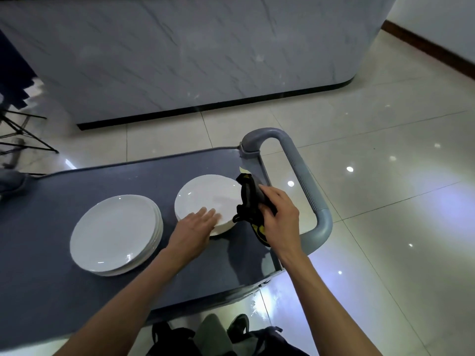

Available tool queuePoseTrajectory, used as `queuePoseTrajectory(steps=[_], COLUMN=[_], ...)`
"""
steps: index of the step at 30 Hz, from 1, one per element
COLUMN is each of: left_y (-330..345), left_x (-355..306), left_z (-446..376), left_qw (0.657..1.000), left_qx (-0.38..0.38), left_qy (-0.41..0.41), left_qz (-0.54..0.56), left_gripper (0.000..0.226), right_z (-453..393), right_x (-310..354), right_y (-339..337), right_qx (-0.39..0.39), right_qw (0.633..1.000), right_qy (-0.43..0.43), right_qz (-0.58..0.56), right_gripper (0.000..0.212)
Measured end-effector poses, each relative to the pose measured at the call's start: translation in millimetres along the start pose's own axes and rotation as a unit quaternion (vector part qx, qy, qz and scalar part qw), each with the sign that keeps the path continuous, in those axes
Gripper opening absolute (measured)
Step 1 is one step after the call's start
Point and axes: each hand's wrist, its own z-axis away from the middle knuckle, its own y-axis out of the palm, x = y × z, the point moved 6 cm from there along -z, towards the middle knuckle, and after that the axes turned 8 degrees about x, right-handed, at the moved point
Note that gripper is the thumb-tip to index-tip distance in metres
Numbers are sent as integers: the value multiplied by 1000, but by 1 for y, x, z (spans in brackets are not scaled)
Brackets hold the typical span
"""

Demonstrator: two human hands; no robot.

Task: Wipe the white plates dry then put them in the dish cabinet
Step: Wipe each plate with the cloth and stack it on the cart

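Glossy cream floor tiles (385, 124) reflect ceiling lights; a marble-patterned counter (192, 47) stands beyond the grey cart (77, 291).

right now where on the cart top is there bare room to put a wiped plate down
Bare cart top lies left of the left plate stack, and along the near edge below both stacks. It is crowded at the right plate stack: the left hand rests there and the right hand grips the black cloth beside the cart handle.

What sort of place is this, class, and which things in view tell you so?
Probably a restaurant or canteen service area. Two stacks of white plates sit on a grey service cart, beside a marble-look counter on a glossy tiled floor. The right hand holds a dark cloth.
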Motion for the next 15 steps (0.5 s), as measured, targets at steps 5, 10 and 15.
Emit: queuePoseTrajectory(steps=[5,10,15], left_y=[11,18,26], left_x=[1,0,1], left_z=[4,3,5], left_qw=[1000,999,998], left_qx=[4,8,10], left_qy=[-2,0,7], left_qz=[22,53,67], left_gripper=[53,44,46], right_z=[2,3,4], right_x=[-4,-5,-3], right_y=[6,11,13], right_qx=[13,28,33], right_qw=[1000,1000,999], right_qy=[2,5,2], right_qz=[-5,0,-4], right_gripper=[46,45,47])
